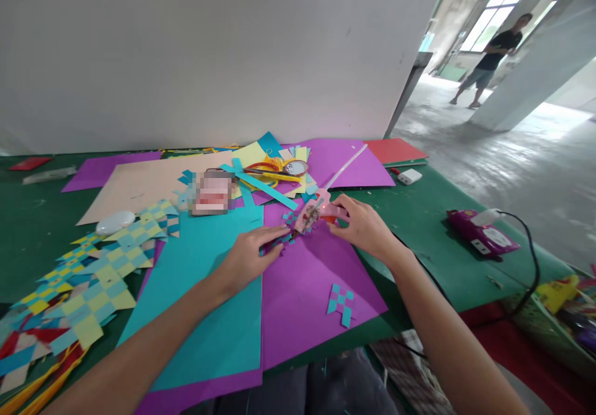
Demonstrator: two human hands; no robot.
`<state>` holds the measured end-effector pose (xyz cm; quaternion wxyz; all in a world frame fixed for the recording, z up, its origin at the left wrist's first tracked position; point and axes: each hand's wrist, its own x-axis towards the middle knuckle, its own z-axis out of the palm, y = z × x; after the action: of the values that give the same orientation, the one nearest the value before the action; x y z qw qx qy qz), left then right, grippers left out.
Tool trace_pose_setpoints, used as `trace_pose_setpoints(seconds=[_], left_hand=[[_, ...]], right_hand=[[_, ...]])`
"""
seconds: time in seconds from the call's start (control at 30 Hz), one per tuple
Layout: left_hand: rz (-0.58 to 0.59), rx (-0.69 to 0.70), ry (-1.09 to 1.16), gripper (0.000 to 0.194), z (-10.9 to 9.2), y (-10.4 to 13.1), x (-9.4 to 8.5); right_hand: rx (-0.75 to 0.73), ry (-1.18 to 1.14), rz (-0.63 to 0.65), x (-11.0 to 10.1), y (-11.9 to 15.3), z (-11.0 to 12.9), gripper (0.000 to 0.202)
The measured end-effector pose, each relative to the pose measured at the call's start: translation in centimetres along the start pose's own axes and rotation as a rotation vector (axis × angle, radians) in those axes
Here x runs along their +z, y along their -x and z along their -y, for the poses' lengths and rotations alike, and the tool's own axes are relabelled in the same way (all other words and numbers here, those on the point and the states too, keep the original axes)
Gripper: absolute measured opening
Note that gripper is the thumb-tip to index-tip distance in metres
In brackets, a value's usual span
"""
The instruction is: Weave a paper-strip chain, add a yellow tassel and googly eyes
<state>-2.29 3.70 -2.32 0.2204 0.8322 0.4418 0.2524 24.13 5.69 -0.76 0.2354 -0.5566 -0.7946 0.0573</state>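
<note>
Apparently gluing: right fingers (pixel 347 203) gripped glue gun (pixel 310 214), nozzle (pixel 295 234) beside left fingers (pixel 274 234) pinching paper (pixel 289 241); any dab needed steadiness.

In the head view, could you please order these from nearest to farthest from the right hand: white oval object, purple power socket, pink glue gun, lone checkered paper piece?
From the right hand:
1. Pink glue gun, in its grip.
2. Lone checkered paper piece, below it.
3. Purple power socket, to the right.
4. White oval object, far left.
</note>
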Motion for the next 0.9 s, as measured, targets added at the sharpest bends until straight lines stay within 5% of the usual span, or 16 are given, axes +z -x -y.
trace_pose_setpoints(seconds=[0.9], left_hand=[[-0.006,-0.081,0.039,0.036,-0.59,-0.19,-0.26]], right_hand=[[-0.048,-0.032,0.005,0.03,0.14,-0.26,0.022]])
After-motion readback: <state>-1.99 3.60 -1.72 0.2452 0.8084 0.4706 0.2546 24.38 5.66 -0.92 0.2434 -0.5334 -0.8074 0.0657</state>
